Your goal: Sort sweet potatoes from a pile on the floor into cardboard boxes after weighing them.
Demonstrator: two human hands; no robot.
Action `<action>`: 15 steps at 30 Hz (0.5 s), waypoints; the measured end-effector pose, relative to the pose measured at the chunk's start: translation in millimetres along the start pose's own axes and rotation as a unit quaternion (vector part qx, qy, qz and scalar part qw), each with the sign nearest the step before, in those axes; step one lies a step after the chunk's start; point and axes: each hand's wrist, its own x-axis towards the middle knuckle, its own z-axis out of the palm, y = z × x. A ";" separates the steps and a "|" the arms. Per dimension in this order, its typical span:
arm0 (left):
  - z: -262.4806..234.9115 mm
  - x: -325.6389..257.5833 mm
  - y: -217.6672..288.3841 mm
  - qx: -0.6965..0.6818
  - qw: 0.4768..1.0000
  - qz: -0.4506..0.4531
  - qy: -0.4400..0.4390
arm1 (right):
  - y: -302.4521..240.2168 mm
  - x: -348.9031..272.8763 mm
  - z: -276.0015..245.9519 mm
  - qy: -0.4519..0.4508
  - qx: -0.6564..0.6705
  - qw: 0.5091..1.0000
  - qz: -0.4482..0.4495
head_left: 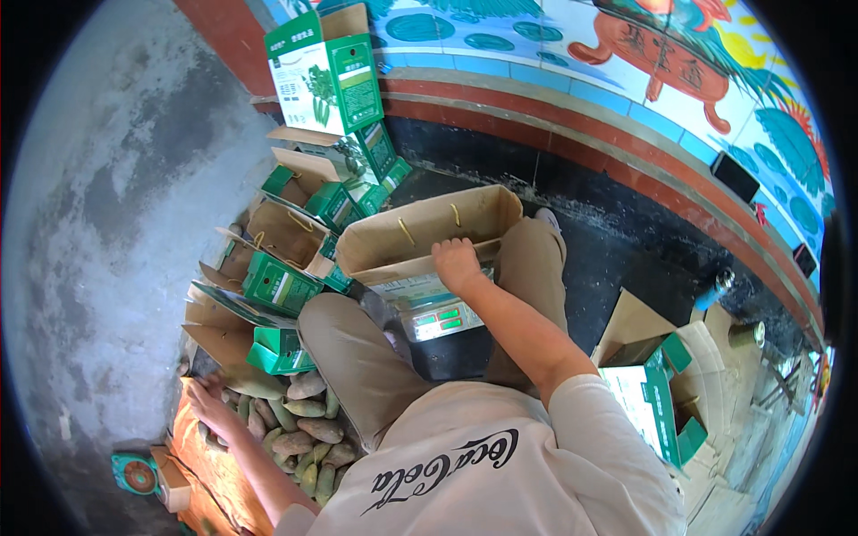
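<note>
In front of me, between my knees, an open brown-lined carton [424, 234] with yellow cord handles stands on a silver digital scale [441, 320] with lit green displays. My right hand [456, 265] is closed over the carton's near rim. Down at my left, my left hand [214, 409] reaches to the edge of a pile of long, knobbly root vegetables [299, 424], some brownish, some greenish. Its fingers are partly lost among the vegetables and a flap, so I cannot make out whether they hold one.
Several open green-and-white cartons [281, 281] line the left, with a taller one [326, 85] behind. Another carton [648, 402] lies at the right by flattened cardboard. A blue bottle [715, 288] stands near the painted wall [572, 54]. An orange sheet [210, 464] lies at lower left.
</note>
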 end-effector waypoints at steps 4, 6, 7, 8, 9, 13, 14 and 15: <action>56.1 8.2 70.0 -0.128 0.990 0.054 -0.036 | 5.0 -1.7 0.7 -0.027 0.018 0.999 -0.010; 80.6 12.9 87.5 -0.075 0.991 0.108 -0.039 | 7.0 -0.5 -1.5 -0.044 0.021 0.999 -0.014; 87.2 17.6 90.7 0.058 0.980 0.186 -0.038 | 8.0 0.6 -2.7 -0.052 0.023 0.998 -0.022; 93.7 22.3 93.2 0.190 0.947 0.258 -0.038 | 9.0 1.5 -3.6 -0.061 0.026 0.997 -0.029; 106.7 22.7 98.8 0.192 0.947 0.255 -0.037 | 10.0 2.4 -3.7 -0.063 0.026 0.997 -0.033; 178.1 -2.2 113.3 -0.174 0.974 0.022 -0.147 | 12.7 3.1 -1.4 -0.043 0.033 0.998 -0.045; 190.5 0.7 99.9 -0.188 0.961 0.023 -0.200 | 11.6 2.9 -2.0 -0.029 0.032 0.998 -0.048; 206.2 -3.5 91.0 -0.195 0.952 0.004 -0.235 | 12.7 1.5 -2.5 -0.032 0.032 0.998 -0.049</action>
